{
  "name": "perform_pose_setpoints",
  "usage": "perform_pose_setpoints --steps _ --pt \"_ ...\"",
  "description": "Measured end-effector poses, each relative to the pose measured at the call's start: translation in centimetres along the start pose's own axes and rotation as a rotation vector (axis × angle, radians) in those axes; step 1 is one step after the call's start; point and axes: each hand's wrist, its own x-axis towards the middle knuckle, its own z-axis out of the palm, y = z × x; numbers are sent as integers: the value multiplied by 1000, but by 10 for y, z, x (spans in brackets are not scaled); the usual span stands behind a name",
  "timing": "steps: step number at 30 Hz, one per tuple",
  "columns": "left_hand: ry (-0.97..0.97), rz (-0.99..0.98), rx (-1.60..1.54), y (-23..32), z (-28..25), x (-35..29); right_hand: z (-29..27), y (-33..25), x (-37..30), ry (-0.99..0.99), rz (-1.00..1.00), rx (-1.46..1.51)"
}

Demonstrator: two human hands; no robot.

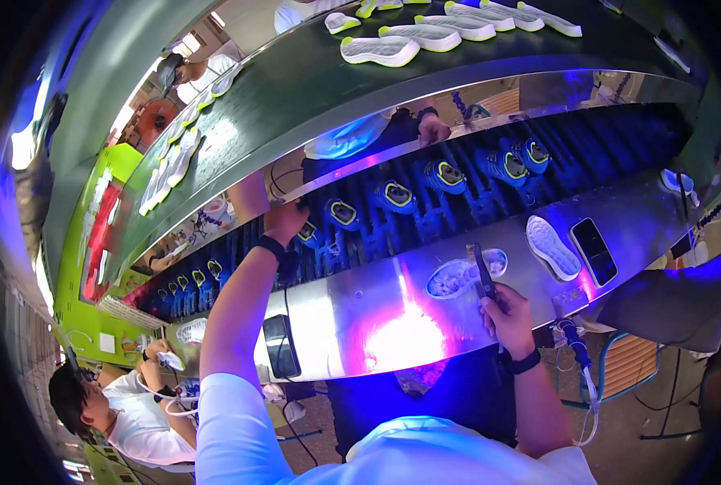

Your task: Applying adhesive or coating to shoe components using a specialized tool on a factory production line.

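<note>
My left hand (283, 224) reaches across to the dark slatted conveyor. Its fingers curl down on a blue shoe (306, 235) with a yellow-green collar, and partly hide it. In my right hand (507, 315) is a dark-handled brush (485, 279), held upright over the bench with its brown tip pointing away from me. Beneath the brush a shoe sole (451, 280) with a whitish, clumpy-looking inside lies on the metal bench. To its right a white sole (552, 247) rests beside a black phone (594, 252).
More blue shoes (397, 196) stand along the conveyor (368, 242). White soles with yellow-green edges (380, 52) line the green upper shelf (296, 97). A second phone (282, 346) lies at the bench's front edge. Co-workers sit at left (118, 404) and stand opposite.
</note>
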Motion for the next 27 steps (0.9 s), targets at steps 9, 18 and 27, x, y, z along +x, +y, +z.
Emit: perform_pose_setpoints --steps 9,18,27 --pt "87 116 230 90 25 36 -3 9 4 23 32 50" --pt "66 68 188 96 26 40 -10 4 5 13 20 30" --pt "-289 -41 -53 39 111 33 -11 15 8 19 -70 -2"
